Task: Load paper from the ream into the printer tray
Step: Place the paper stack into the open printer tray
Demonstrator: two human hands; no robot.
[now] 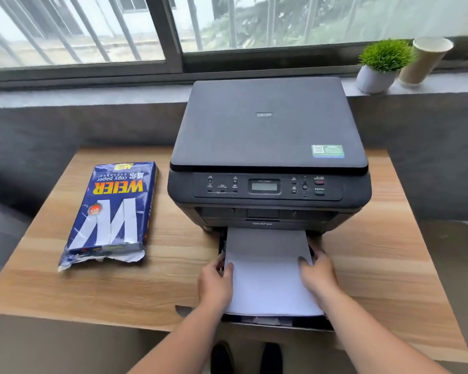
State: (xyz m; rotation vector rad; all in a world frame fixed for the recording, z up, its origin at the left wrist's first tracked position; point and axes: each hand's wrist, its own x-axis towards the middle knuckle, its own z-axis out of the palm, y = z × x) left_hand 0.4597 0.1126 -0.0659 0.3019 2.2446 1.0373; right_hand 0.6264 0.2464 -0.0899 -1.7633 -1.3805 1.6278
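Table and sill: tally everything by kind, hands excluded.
Printer: 1
Tray: 1
Paper: 1
Ream: 1
Plant: 1
Cup: 1
Total: 6

One wide-angle view from a head-worn camera, facing forward and steeply down at a wooden table [376, 265]. The left hand [215, 284], right hand [318, 273] and paper stack [268, 265] are nearest. The printer [268, 130] is centred, the window [308, 22] farthest.

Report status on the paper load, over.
Left hand and right hand grip paper by its sides. Paper in the open tray. Ream off left, nothing blocking.
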